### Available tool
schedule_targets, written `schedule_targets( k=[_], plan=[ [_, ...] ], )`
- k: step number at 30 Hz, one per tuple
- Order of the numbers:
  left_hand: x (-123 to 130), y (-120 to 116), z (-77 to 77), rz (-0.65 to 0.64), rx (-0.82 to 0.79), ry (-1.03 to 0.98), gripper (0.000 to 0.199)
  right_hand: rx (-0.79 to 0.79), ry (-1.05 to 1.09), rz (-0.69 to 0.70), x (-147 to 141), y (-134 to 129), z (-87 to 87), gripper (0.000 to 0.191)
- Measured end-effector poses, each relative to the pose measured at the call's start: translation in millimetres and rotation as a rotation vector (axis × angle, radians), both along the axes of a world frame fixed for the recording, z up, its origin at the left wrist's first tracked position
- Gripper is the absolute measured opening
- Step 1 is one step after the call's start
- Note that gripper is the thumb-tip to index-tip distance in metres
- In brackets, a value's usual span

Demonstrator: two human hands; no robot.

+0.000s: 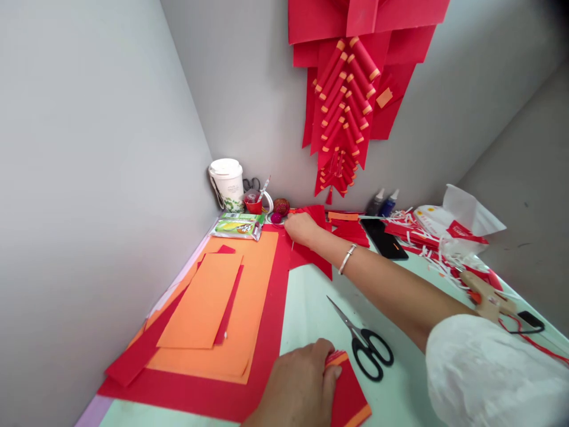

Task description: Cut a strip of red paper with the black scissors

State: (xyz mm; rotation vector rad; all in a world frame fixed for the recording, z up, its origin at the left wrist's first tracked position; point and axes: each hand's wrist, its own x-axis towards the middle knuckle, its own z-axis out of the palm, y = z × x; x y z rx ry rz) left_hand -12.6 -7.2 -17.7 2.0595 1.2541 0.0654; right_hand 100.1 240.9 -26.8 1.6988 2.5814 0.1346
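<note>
Right now, the fingers (320, 347) of the left hand (296, 379) are pinching a folded red piece (349, 394) with orange edges, the thumb pressing on its upper face and the other fingers curling round its far end. The piece is sticking out to the right of the grip, just above the bench (306, 308) or on it; which of the two, I can't tell. The hand is covering its left part, and the bottom of the picture is cutting off the wrist and a little of the piece. Just beyond, open scissors (358, 335) are lying with their black handles near the piece. Farther off, the right hand (302, 228) is bending down over red paper (313, 261) at the back; its fingertips are hiding from view, so whether they are gripping anything is hard to say. A white sleeve (475, 367) is covering the upper part of that arm. To the left, orange sheets (200, 302) are lying over a larger red sheet (271, 332). At the far right, a glue gun (482, 290) is resting partly among pale shreds, its outline blurring. Above, a red hanging decoration (347, 107) is running out of the frame.
</note>
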Motion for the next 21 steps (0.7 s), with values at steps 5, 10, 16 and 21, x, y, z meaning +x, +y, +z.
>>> schedule_targets(
  k=[5, 10, 16, 21],
  plan=[
    [0, -1, 1.9, -0.010, 0.010, 0.019, 0.029, 0.004, -0.046, -0.039, 3, 0, 0.9, 0.029],
    [1, -3, 3.3, 0.011, 0.026, 0.017, 0.028, -0.031, -0.063, -0.052, 2, 2, 2.4, 0.028],
    [0, -4, 1.1, 0.001, 0.041, 0.019, 0.028, -0.042, -0.036, -0.072, -2, 4, 3.5, 0.028],
    [-1, -4, -0.5, -0.007, 0.038, 0.026, 0.030, -0.036, -0.014, -0.124, 13, 10, 11.9, 0.027]
  ],
)
